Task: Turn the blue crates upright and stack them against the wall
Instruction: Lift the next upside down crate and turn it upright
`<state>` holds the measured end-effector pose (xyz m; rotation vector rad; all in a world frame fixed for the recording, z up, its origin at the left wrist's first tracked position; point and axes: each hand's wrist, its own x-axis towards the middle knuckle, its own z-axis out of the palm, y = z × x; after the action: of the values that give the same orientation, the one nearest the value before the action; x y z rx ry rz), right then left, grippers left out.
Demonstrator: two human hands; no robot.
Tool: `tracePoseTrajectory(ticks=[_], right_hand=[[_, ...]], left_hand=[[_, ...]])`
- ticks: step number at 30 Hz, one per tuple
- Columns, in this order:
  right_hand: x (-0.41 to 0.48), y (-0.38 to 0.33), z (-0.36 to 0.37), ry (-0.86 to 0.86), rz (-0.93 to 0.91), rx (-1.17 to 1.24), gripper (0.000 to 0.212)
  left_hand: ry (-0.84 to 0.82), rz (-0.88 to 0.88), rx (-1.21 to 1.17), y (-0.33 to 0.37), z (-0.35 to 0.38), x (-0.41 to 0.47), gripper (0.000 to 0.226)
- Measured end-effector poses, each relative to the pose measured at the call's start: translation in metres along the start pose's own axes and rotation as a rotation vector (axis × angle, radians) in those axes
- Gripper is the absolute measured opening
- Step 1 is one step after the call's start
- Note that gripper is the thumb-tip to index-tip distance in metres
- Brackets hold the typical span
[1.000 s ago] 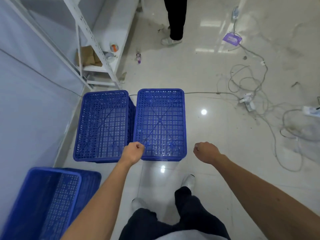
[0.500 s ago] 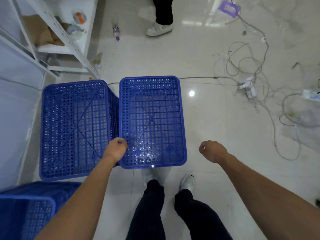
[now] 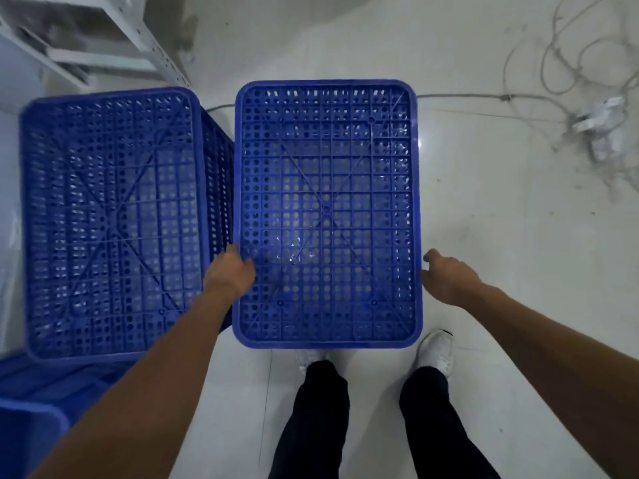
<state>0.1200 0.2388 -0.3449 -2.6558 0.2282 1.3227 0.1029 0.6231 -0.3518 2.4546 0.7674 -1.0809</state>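
Observation:
Two blue perforated crates lie bottom-up side by side on the pale floor. The right crate (image 3: 326, 212) is straight in front of me, and the left crate (image 3: 110, 223) stands a little higher beside it, near the wall. My left hand (image 3: 230, 274) grips the right crate's left edge, thumb on top and fingers down in the gap between the crates. My right hand (image 3: 446, 278) rests against that crate's right edge with its fingers apart and curled toward the side. A third blue crate (image 3: 34, 409) shows at the bottom left, blurred.
A white metal shelf rack (image 3: 145, 36) stands at the top left by the wall. Loose cables and a power strip (image 3: 601, 122) lie on the floor at the upper right. My legs and white shoes (image 3: 437, 350) are just below the right crate.
I have stepped closer and leaned over the crates. My left hand has taken the right crate's left edge, and my right hand has moved in from open floor to its right edge and opened.

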Motion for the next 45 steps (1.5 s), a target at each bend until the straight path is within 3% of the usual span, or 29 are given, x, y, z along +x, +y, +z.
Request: tracePoseTrajectory(ticks=[7, 12, 19, 36, 41, 45], right_hand=[[0.047, 0.001, 0.019, 0.1, 0.062, 0.204, 0.038], [0.061, 0.002, 0.026, 0.11, 0.108, 0.205, 0.036], [0.067, 0.021, 0.025, 0.034, 0.094, 0.215, 0.032], [0.044, 0.178, -0.023, 0.035, 0.244, 0.216, 0.036], [0.041, 0.211, -0.024, 0.096, 0.234, 0.341, 0.031], [0.042, 0.234, -0.025, 0.129, 0.212, 0.484, 0.026]], left_hand=[[0.127, -0.031, -0.069, -0.005, 0.031, 0.032, 0.066], [-0.024, -0.146, -0.336, -0.003, 0.031, 0.045, 0.075], [-0.021, -0.144, -0.495, 0.016, 0.027, 0.035, 0.059], [-0.105, -0.014, -0.626, 0.146, 0.092, -0.026, 0.06], [-0.144, -0.034, -0.647, 0.187, 0.099, -0.035, 0.058], [-0.054, -0.045, -0.644, 0.206, 0.11, -0.045, 0.059]])
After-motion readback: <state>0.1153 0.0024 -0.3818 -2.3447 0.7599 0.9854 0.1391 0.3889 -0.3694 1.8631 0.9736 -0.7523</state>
